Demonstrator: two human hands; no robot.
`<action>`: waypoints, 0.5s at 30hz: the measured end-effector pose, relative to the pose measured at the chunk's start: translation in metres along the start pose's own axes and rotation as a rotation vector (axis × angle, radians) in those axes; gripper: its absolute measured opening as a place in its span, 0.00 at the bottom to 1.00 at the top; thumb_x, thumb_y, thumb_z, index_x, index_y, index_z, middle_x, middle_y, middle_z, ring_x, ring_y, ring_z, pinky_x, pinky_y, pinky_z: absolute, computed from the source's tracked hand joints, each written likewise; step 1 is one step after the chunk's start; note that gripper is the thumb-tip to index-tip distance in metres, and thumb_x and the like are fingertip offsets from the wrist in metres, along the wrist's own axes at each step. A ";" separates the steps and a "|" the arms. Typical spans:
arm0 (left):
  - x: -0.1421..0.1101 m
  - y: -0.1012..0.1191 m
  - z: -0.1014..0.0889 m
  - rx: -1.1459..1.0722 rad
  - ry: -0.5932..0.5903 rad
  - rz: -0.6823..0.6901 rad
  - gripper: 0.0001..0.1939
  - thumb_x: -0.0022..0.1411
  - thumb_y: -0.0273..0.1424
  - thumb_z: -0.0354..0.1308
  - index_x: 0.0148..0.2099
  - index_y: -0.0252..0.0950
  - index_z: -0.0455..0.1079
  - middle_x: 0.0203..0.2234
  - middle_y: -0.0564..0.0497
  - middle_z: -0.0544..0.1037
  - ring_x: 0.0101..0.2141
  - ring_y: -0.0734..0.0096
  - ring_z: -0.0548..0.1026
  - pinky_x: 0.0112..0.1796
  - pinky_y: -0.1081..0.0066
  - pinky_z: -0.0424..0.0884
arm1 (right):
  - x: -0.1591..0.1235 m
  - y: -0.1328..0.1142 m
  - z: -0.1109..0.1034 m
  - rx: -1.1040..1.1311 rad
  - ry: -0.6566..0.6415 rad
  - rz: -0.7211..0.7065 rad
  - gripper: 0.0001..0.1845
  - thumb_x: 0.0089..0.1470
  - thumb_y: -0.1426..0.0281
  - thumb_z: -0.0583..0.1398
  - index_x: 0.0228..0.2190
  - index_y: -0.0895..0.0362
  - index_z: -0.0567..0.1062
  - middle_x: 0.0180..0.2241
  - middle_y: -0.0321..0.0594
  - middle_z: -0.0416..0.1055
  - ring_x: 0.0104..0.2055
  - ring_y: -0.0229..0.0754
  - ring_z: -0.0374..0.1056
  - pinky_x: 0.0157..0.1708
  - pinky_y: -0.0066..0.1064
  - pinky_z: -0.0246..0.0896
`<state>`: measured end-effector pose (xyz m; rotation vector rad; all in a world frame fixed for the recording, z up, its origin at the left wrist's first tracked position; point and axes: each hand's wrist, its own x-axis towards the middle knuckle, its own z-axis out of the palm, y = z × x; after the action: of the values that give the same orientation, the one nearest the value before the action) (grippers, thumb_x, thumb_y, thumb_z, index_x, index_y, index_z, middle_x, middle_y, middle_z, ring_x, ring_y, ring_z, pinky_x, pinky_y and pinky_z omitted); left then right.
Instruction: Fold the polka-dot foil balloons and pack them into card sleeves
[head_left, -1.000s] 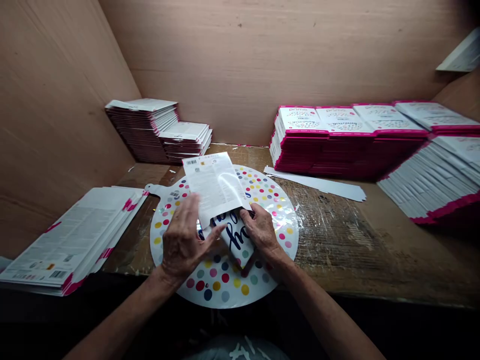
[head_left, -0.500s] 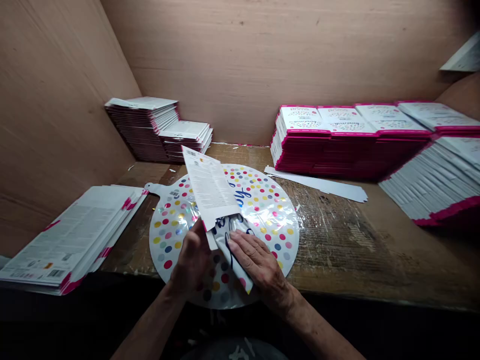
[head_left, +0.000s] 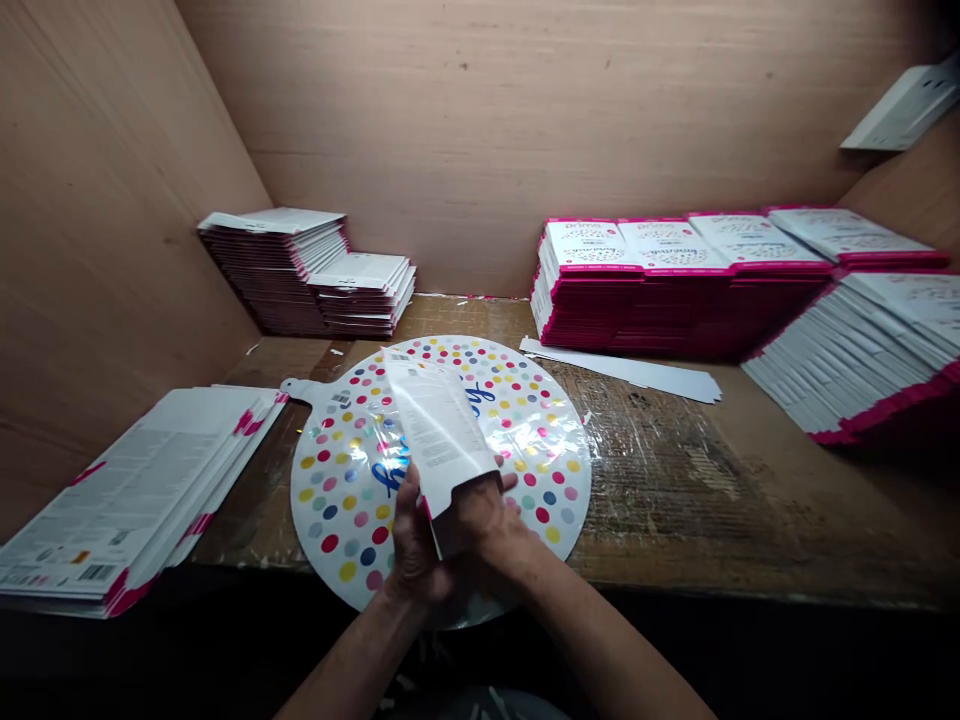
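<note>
Both my hands meet low over a round foil balloon (head_left: pixel 517 460), which lies flat with coloured polka dots and blue script. My left hand (head_left: pixel 412 540) grips the lower left edge of a white printed card sleeve (head_left: pixel 439 430). My right hand (head_left: pixel 480 525) closes on the sleeve's open lower end. The sleeve slants up across the balloon's middle and hides part of the script. The balloon's lower edge passes under my hands, and its tab points left.
Stacks of white cards with magenta edges (head_left: pixel 675 285) fill the back right, with more at right (head_left: pixel 855 355). Other stacks stand at back left (head_left: pixel 300 270) and front left (head_left: pixel 142 500). A white strip (head_left: pixel 622 368) lies on the film-covered wooden table (head_left: pixel 660 480), between plywood walls (head_left: pixel 450 130).
The balloon's folded part has come out flat on the table. My hands have drawn together at the sleeve's lower end, and the sleeve now slants across the balloon.
</note>
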<state>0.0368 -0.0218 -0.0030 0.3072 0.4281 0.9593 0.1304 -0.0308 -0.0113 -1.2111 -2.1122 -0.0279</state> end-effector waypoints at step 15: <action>-0.018 0.085 -0.010 2.018 0.732 0.292 0.28 0.60 0.54 0.51 0.21 0.37 0.68 0.19 0.48 0.75 0.27 0.60 0.76 0.31 0.65 0.68 | -0.064 0.007 -0.050 0.155 0.002 -0.259 0.12 0.58 0.80 0.54 0.41 0.62 0.75 0.38 0.46 0.78 0.42 0.43 0.74 0.46 0.36 0.71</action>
<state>-0.0376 0.0097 0.0293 1.8781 2.0183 0.5453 0.1844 -0.0925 -0.0119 -0.8421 -2.2120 0.0183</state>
